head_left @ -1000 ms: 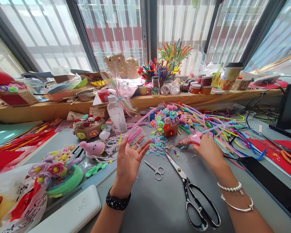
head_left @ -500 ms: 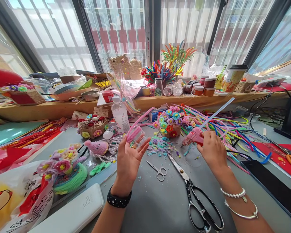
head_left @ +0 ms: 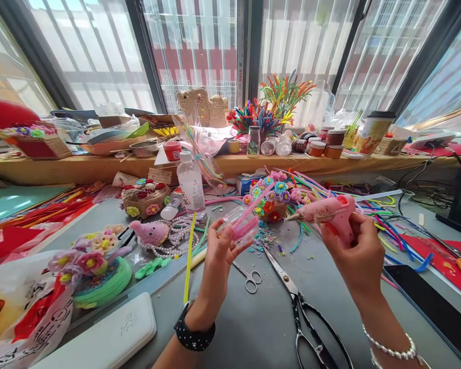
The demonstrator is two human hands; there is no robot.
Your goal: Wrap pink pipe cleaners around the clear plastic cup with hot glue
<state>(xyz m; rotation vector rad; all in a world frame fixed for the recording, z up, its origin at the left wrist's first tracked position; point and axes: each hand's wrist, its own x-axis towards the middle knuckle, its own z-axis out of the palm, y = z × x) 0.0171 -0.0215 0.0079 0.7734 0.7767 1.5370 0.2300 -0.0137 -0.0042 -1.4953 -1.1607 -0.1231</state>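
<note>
My left hand (head_left: 217,259) is closed around a small clear plastic container (head_left: 236,214) with pink pipe cleaner (head_left: 246,225) wrapped on part of it. A loose end of the pink strand sticks up to the right. In my right hand (head_left: 355,259) is a pink hot glue gun (head_left: 341,207), its nozzle aimed left towards the container but apart from it. A translucent glue stick (head_left: 382,195) juts from its back. Below, small grey scissors (head_left: 250,279) and large black-handled scissors (head_left: 292,287) lie on the grey table. A yellow pipe cleaner (head_left: 189,259) stands beside my left wrist.
Behind my hands is a basket of pipe-cleaner flowers (head_left: 274,197), with colourful clippings (head_left: 265,233) before it. A plastic bottle (head_left: 191,182), pink stuffed figure (head_left: 149,231) and bead strings (head_left: 180,236) stand left. A white power bank (head_left: 111,328) lies front left, a phone (head_left: 426,302) right.
My right hand has raised the glue gun and turned it, so its side now shows and its nozzle points left. My left hand has moved right and tilted the container. A yellow pipe cleaner now shows.
</note>
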